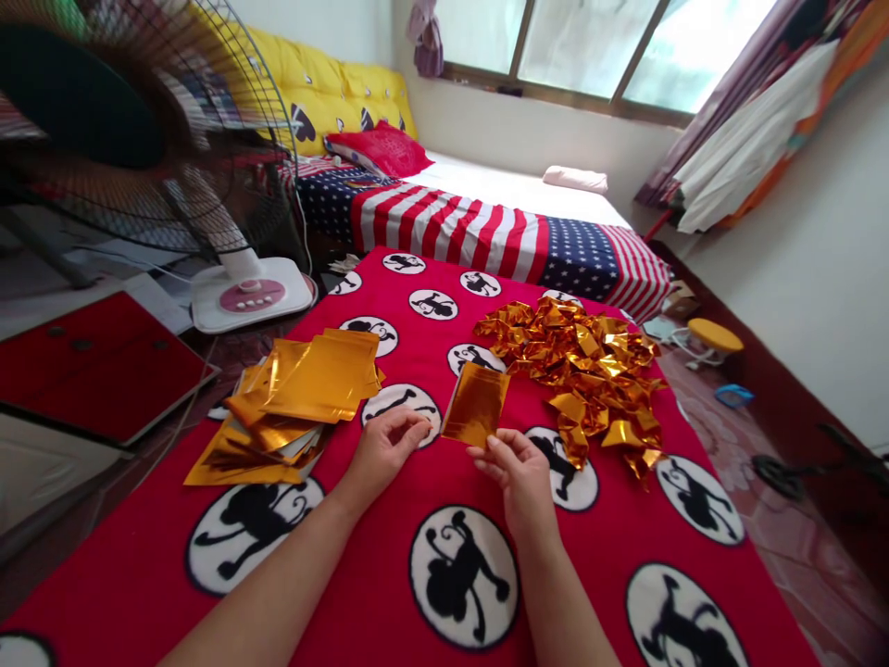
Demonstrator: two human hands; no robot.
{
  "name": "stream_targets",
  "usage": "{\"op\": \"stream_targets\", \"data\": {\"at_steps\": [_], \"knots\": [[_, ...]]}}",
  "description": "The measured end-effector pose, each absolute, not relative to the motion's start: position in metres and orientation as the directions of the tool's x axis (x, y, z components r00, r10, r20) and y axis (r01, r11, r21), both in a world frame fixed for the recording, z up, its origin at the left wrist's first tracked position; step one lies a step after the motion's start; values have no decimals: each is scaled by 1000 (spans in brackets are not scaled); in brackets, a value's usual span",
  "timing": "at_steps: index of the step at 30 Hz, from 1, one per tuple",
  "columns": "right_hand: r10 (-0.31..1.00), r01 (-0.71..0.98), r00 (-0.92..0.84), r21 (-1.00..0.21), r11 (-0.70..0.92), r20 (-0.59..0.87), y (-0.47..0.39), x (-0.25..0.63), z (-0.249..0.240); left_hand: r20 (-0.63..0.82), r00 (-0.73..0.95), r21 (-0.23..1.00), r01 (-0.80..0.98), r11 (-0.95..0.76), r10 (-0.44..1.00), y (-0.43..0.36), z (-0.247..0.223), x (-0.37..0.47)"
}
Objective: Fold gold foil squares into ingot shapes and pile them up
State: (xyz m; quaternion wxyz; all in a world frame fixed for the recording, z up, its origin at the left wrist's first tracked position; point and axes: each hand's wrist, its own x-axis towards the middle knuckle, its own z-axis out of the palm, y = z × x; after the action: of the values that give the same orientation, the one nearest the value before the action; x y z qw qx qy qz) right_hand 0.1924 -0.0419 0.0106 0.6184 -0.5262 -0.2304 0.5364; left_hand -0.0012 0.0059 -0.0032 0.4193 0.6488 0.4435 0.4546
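Pinching foil's [475,404] edge: right hand [520,471], left hand [386,446] apart

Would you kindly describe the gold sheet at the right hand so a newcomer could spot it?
Find the red cloth with monkey pictures, then look between the gold stack at left and the heap of creased gold pieces at right. There, the gold sheet is the only piece held, its near edge in the right hand.

Sheet stack [323,375] left, foil heap [590,347] right, lone sheet [476,405] between.
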Motion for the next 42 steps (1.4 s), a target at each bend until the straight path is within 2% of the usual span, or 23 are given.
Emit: {"op": "stream_targets", "data": {"at_steps": [4, 10, 16, 22, 26, 29, 31, 33, 35, 37, 39, 42], "knots": [[920, -482, 253, -863, -148, -299, -44, 174, 9, 285, 248, 931, 159, -329, 926, 0, 0, 2], [927, -498, 225, -853, -155, -300, -45, 168, 7, 312, 160, 929, 152, -336, 936, 0, -4, 0], [933, -506, 210, -849, -153, -293, -46, 164, 5, 320, 237, 920, 154, -361, 917, -2, 0, 2], [935, -506, 209, -850, -146, -285, -47, 162, 4, 266, 112, 951, 134, -279, 958, -2, -7, 4], [955, -450, 166, -880, -149, -247, -47, 158, 2, 281, 220, 926, 195, -324, 934, -1, -9, 8], [970, -317, 145, -938, -142, -196, -47, 156, 0, 411, 268, 824, 299, -481, 871, 1, -5, 7], [959, -173, 259, -983, -68, -112, -48, 157, -1, 541, 238, 692, 419, -588, 807, 3, 1, 2], [905, 44, 419, -997, 59, 72, -50, 161, -1, 649, 278, 500, 546, -672, 709, 5, 7, -4], [820, 290, 480, -939, 187, 312, -51, 169, 0, 676, 345, 361, 614, -701, 651, 5, 11, -7], [761, 485, 406, -825, 289, 505, -53, 178, 1, 653, 409, 289, 643, -709, 638, 4, 11, -7], [755, 622, 248, -698, 356, 607, -54, 188, 2, 596, 458, 279, 652, -705, 660, 2, 6, -4], [816, 737, 31, -564, 372, 577, -52, 200, 0, 490, 511, 357, 621, -697, 706, 0, -2, -1]]}}
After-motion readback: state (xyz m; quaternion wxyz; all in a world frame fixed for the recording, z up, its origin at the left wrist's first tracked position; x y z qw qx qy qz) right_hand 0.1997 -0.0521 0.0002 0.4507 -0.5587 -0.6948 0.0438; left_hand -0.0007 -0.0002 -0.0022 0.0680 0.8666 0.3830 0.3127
